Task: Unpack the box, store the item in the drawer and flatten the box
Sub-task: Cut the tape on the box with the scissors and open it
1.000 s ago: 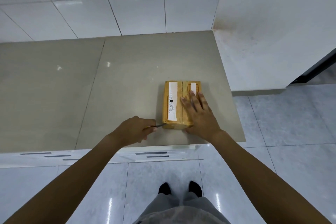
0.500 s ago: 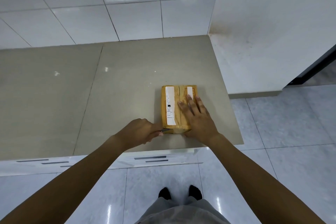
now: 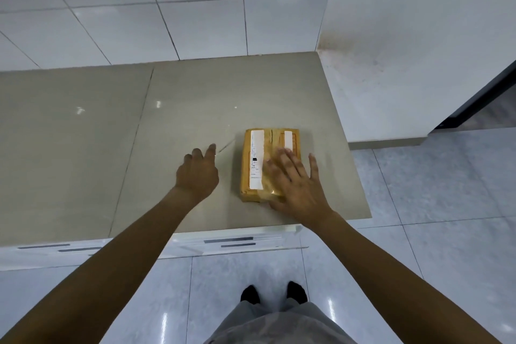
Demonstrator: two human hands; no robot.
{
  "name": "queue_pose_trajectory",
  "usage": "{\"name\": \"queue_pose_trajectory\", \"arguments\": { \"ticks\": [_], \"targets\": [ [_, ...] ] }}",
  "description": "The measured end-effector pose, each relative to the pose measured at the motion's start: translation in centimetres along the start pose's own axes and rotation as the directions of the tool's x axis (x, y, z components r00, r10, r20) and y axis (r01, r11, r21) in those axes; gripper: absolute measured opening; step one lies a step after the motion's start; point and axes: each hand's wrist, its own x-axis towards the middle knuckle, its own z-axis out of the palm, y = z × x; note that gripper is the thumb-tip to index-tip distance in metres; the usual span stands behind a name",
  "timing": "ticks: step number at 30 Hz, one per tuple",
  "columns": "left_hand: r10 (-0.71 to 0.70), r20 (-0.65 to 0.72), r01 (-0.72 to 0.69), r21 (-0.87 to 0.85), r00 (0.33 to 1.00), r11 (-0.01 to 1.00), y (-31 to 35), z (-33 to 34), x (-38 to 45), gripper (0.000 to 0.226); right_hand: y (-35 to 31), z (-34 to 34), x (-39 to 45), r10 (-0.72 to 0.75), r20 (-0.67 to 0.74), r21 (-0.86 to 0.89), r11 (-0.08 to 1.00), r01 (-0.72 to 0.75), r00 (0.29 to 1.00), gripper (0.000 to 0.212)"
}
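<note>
Two hands work at the taped cardboard box [image 3: 269,165], which lies flat near the right end of the countertop [image 3: 111,134]. The right hand [image 3: 300,184] presses open-palmed on its lid; the left hand [image 3: 196,173], fingers loose, hovers beside a thin blade-like tool [image 3: 226,146] (blurred) on the counter. The step is opening — next, the flaps need prying apart — nothing is unpacked yet.

I see the cardboard box [image 3: 269,165] lying flat on the countertop's near right part, its long side running away from me. It is small, yellow-brown and taped, with a long white label on the left of its top and a shorter white strip at far right.
</note>
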Motion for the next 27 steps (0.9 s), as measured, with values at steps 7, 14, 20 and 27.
{"name": "queue_pose_trajectory", "arguments": {
  "ticks": [7, 14, 20, 27],
  "targets": [
    [0.117, -0.037, -0.121, -0.439, 0.992, 0.89, 2.4, 1.6, -0.6, 0.057, -0.9, 0.2, -0.5, -0.089, 0.057, 0.104, 0.991, 0.082, 0.994, 0.049],
    [0.029, -0.263, -0.193, -0.623, 0.964, 0.758, 6.4, 1.8, -2.3, 0.062, -1.6, -2.9, 1.2, 0.313, 0.137, 0.832, 0.478, -0.28, 0.94, 0.034],
    [-0.043, -0.009, 0.04, -0.224, 0.999, 0.974, 9.5, 5.1, -2.7, 0.102, 0.2, -7.2, 4.1, 0.565, 0.19, 0.959, 0.066, -0.274, 0.803, 0.029],
    [-0.033, 0.041, 0.037, -0.121, 0.999, 0.992, 9.2, 5.8, -1.8, 0.108, 5.9, -12.1, 4.4, 0.872, -0.055, 0.998, 0.059, 0.008, 0.486, 0.032]
  ]
}}
